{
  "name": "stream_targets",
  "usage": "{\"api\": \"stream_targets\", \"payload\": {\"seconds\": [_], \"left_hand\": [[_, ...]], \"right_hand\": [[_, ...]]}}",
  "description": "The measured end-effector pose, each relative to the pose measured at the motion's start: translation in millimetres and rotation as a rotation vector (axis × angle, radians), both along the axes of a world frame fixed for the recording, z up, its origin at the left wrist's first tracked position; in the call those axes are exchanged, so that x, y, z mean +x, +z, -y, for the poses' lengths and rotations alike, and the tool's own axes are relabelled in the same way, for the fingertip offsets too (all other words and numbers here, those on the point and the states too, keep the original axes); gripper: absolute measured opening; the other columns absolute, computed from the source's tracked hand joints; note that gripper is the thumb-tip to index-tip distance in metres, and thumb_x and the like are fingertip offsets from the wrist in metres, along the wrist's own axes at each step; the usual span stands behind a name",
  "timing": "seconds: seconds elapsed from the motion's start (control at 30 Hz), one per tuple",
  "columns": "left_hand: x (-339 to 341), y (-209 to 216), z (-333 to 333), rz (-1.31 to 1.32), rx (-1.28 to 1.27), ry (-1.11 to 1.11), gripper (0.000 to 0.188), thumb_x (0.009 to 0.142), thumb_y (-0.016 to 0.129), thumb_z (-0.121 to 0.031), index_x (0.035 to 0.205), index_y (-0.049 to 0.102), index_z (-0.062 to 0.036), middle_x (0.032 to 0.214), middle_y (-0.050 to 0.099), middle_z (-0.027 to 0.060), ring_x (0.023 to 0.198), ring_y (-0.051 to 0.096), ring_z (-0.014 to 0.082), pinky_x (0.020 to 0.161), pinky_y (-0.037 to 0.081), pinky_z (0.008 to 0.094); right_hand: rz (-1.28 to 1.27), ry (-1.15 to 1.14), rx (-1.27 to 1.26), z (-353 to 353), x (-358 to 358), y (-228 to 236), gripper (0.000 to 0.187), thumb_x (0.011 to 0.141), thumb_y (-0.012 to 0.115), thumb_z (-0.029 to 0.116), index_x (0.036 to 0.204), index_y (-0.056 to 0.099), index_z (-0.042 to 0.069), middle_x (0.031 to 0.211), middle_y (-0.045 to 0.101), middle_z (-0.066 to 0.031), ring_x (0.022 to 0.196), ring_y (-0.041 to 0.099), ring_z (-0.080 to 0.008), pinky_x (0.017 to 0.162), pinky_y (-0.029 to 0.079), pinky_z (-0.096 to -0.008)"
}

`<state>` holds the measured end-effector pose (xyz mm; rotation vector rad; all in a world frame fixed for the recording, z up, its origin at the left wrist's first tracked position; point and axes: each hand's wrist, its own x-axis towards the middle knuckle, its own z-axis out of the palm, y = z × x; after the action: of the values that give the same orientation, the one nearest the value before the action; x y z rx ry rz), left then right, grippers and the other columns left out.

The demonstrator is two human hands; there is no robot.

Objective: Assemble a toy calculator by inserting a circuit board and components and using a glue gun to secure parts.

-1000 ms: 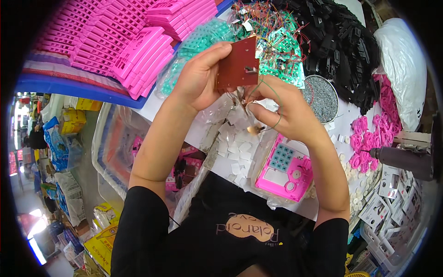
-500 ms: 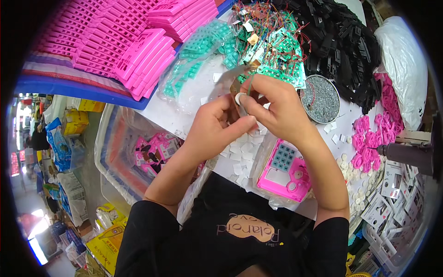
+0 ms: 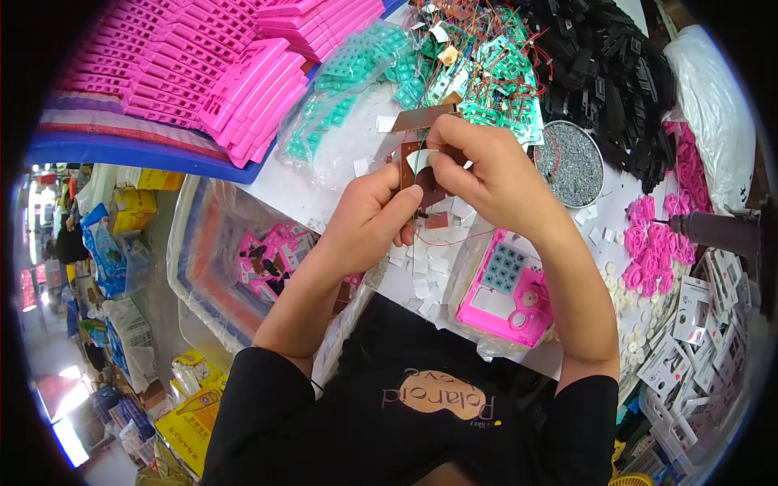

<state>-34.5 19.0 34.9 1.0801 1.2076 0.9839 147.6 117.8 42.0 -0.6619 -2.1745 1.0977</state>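
Observation:
My left hand (image 3: pixel 369 217) grips a brown circuit board (image 3: pixel 408 173) by its edge, thumb on top. Thin wires hang from the board, a red one curving toward the right. Closed in a pinch, my right hand (image 3: pixel 484 168) holds a small white piece (image 3: pixel 420 159) against the board; it looks like a flat sticker. Another brown board section (image 3: pixel 421 119) sticks out just beyond my fingers. Nearer to me, to the right, lies a pink plastic casing (image 3: pixel 494 322) with a grey-teal rubber keypad (image 3: pixel 502 268) set in it.
Green circuit boards (image 3: pixel 502 69) with wires, teal keypads (image 3: pixel 344 85) and black parts (image 3: pixel 604 73) are heaped at the back. A round tin of screws (image 3: pixel 571 166) stands right. Pink casings (image 3: pixel 251 89) are stacked left. A dark screwdriver-like tool (image 3: pixel 717 232) juts in from the right.
The board has turned so its brown face shows more, and its wires now hang into view. The white piece now lies against the board's face; both hands stay close together.

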Motion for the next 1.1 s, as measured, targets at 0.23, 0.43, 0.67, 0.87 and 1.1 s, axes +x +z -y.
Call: {"api": "stream_targets", "payload": {"seconds": [0.23,0.43,0.67,0.87,1.1], "left_hand": [[-4.9,-4.0,4.7,-0.019,-0.021,-0.025,0.023,0.104,0.049,-0.016,0.111,0.062,0.0017,0.078,0.063,0.0026,0.057,0.056,0.0063,0.050,0.044,0.0221],[-17.0,-4.0,4.3,0.080,-0.110,-0.015,0.026,0.106,0.050,-0.023,0.100,0.061,-0.0001,0.071,0.061,0.0045,0.057,0.059,0.0089,0.050,0.047,0.0239],[-5.2,-9.3,-25.3,-0.056,-0.207,-0.258,0.031,0.107,0.049,-0.031,0.099,0.058,-0.0023,0.075,0.062,0.0046,0.055,0.062,0.0121,0.048,0.048,0.0233],[-15.3,21.9,-49.9,-0.566,-0.053,-0.490,0.040,0.101,0.061,-0.039,0.084,0.066,-0.0034,0.067,0.060,0.0003,0.055,0.059,0.0111,0.050,0.046,0.0257],[-56.8,51.2,-67.0,-0.173,0.430,0.197,0.041,0.096,0.069,-0.032,0.117,0.063,0.0025,0.105,0.068,0.0062,0.082,0.063,0.0129,0.070,0.052,0.0280]], "right_hand": [[-0.009,0.016,-0.211,-3.2,3.1,-0.8,0.009,0.096,0.056,0.008,0.092,0.055,0.000,0.075,0.063,-0.0053,0.067,0.066,-0.0129,0.060,0.053,-0.0279],[-0.141,-0.069,-0.465,-23.0,23.2,9.2,0.011,0.101,0.052,0.011,0.096,0.054,0.002,0.092,0.070,-0.0086,0.080,0.074,-0.0159,0.064,0.058,-0.0271],[-0.203,-0.072,-0.406,-66.5,31.6,15.0,0.013,0.097,0.051,0.015,0.094,0.057,0.004,0.110,0.073,-0.0136,0.094,0.074,-0.0198,0.078,0.060,-0.0304],[-0.338,0.088,-0.424,-86.6,28.4,43.5,0.011,0.096,0.050,0.015,0.095,0.055,0.006,0.119,0.071,-0.0205,0.109,0.070,-0.0272,0.088,0.058,-0.0352],[-0.476,0.257,-0.522,-76.5,7.1,103.9,0.016,0.092,0.050,0.014,0.098,0.054,0.000,0.119,0.067,-0.0288,0.109,0.069,-0.0391,0.091,0.058,-0.0483]]}}
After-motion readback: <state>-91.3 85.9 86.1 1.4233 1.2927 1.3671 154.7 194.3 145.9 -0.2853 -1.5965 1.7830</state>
